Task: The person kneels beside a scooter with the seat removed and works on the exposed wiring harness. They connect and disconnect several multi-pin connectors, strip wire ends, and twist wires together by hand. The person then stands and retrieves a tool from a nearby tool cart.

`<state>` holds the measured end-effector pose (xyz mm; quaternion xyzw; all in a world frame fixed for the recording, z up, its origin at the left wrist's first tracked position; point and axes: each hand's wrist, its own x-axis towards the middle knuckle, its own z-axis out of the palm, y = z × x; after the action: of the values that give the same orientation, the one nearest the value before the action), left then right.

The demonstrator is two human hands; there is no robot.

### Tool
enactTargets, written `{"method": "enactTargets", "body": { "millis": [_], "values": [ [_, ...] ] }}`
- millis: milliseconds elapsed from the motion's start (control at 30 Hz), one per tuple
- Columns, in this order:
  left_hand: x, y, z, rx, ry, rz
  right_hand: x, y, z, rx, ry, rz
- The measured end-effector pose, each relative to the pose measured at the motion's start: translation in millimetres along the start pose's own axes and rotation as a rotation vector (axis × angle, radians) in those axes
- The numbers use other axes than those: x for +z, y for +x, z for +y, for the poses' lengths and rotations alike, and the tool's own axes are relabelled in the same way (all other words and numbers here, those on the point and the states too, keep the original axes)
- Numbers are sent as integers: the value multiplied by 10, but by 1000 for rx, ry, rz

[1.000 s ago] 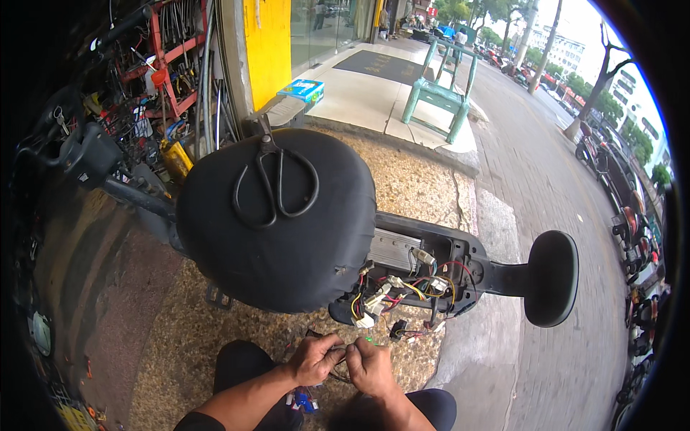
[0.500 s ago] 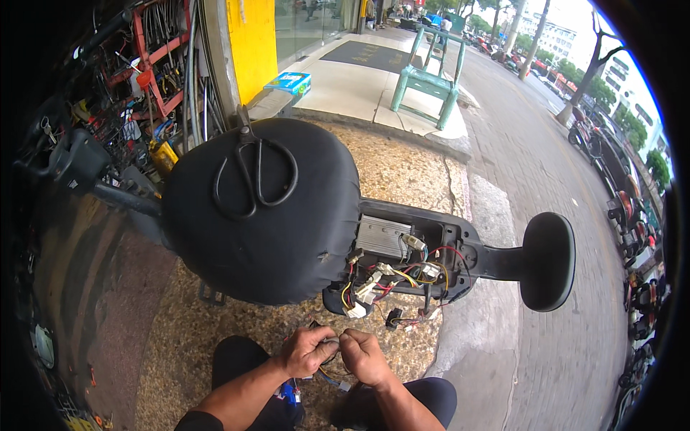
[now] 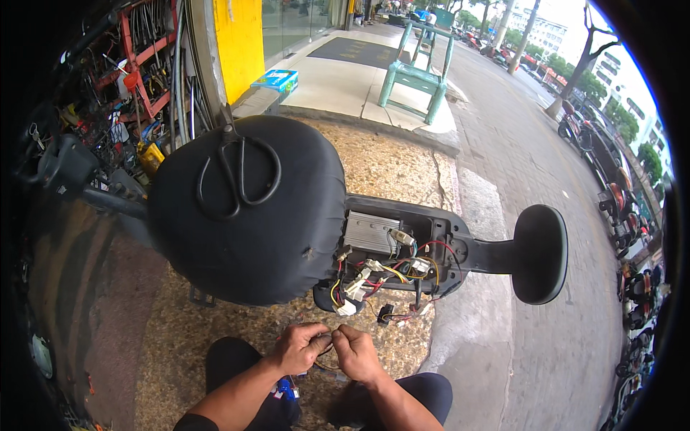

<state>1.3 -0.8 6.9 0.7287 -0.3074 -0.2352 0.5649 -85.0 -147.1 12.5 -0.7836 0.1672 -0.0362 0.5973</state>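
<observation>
My left hand (image 3: 300,346) and my right hand (image 3: 357,353) meet between my knees, thumbs and fingers pinched together at the tips. Thin wires (image 3: 327,368) run out from beneath them; the pinched ends are hidden by the fingers. A blue connector (image 3: 287,389) hangs below my left wrist. Just beyond the hands, white plug connectors (image 3: 356,287) on coloured wires spill from the open tray of a scooter frame (image 3: 454,226). In that tray lies a finned metal controller box (image 3: 371,233). Black scissors (image 3: 241,176) rest on the black seat (image 3: 251,251).
A small black backrest pad (image 3: 540,255) sticks out at the frame's right end. A green chair (image 3: 415,82) and a blue box (image 3: 277,82) stand farther off. Tools crowd a red rack (image 3: 147,61) at the left. Parked scooters (image 3: 636,287) line the road at the right.
The view has shifted slightly, so the scene sits a little more to the left. Both hands stay pinched together, with only small finger movements; the white connector below them no longer shows.
</observation>
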Motion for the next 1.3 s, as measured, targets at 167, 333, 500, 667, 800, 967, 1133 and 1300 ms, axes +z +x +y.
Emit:
{"method": "enactTargets", "body": {
  "millis": [167, 333, 500, 667, 800, 967, 1133, 1300],
  "values": [
    [-30, 30, 35, 25, 38, -34, -4, 24, -25, -54, -11, 9],
    [-65, 0, 38, 13, 57, -61, 4, 53, 26, -15, -4, -30],
    [-32, -31, 17, -4, -92, 23, 34, 43, 54, -33, 136, -37],
    [7, -46, 50, 6, -138, 58, 25, 21, 17, -67, 194, -23],
    [30, -61, 43, 15, -164, 74, 16, -17, 9, -35, 237, -10],
    [46, -71, 22, 23, -192, 93, 15, -16, -4, -15, 213, -13],
    [53, -69, 1, 1, -229, 97, -20, 15, -16, -155, 129, 3],
    [35, -40, -55, -26, -198, 58, -80, 17, -14, -118, 96, -38]
  ]
}}
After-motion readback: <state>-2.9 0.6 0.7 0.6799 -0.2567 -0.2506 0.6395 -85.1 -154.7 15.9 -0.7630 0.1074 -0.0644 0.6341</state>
